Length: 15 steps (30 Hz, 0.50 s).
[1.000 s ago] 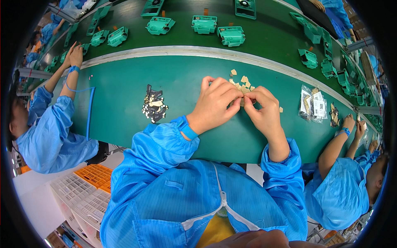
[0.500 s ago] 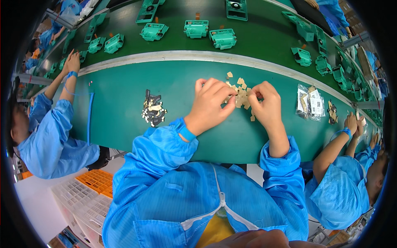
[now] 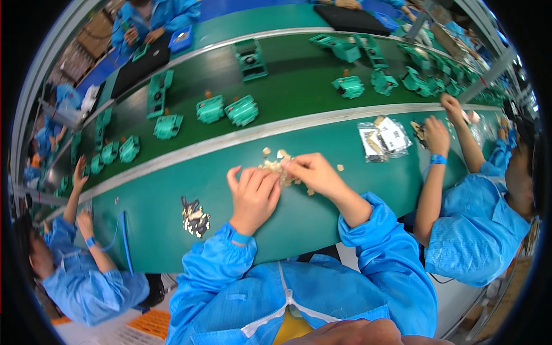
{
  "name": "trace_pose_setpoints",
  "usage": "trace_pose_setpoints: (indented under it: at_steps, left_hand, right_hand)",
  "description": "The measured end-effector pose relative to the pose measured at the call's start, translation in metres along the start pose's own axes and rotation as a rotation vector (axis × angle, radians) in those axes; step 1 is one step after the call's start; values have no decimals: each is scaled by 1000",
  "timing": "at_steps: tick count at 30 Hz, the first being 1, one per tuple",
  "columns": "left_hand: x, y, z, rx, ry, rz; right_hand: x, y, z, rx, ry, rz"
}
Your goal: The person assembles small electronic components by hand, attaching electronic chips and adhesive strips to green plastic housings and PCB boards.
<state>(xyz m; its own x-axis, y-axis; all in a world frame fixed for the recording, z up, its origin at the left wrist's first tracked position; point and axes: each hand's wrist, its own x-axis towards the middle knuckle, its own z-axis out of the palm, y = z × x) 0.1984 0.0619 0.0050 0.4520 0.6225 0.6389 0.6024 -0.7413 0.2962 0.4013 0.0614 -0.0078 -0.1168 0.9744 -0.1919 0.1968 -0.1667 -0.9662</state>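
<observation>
A loose heap of small tan flat pieces [image 3: 271, 165] lies on the green work table, partly covered by my hands. My right hand [image 3: 315, 172] reaches over the heap from the right, thumb and fingers pinched together at the pieces. Close beside it on the left, my left hand [image 3: 253, 194] has its fingers bent inward, thumb near them, with one finger lifted apart. What either hand holds is too small and blurred to make out. To the left lies a pile of small black and pale strips [image 3: 195, 218].
Clear plastic bags [image 3: 384, 140] with white labels lie to the right. Beyond a pale rail, a dark green conveyor [image 3: 299, 86] carries teal plastic housings [image 3: 241, 110]. A blue strip [image 3: 126, 241] lies at left. Co-workers in blue sit on both sides and across.
The view has turned, so the table and conveyor appear tilted. My two hands have come closer together over the tan heap. The conveyor housings appear shifted, and the right co-worker's arms are raised farther forward.
</observation>
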Motion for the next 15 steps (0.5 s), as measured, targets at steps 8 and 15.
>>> trace_pose_setpoints:
  at_steps: [8, 15]
  left_hand:
    - [4, 5, 5, 44, -38, 51]
    - [14, 5, 1, -89, -33, -46]
  right_hand:
    - [-3, -7, -13, 230, -52, 65]
    - [7, -33, -70, 112, 379, -252]
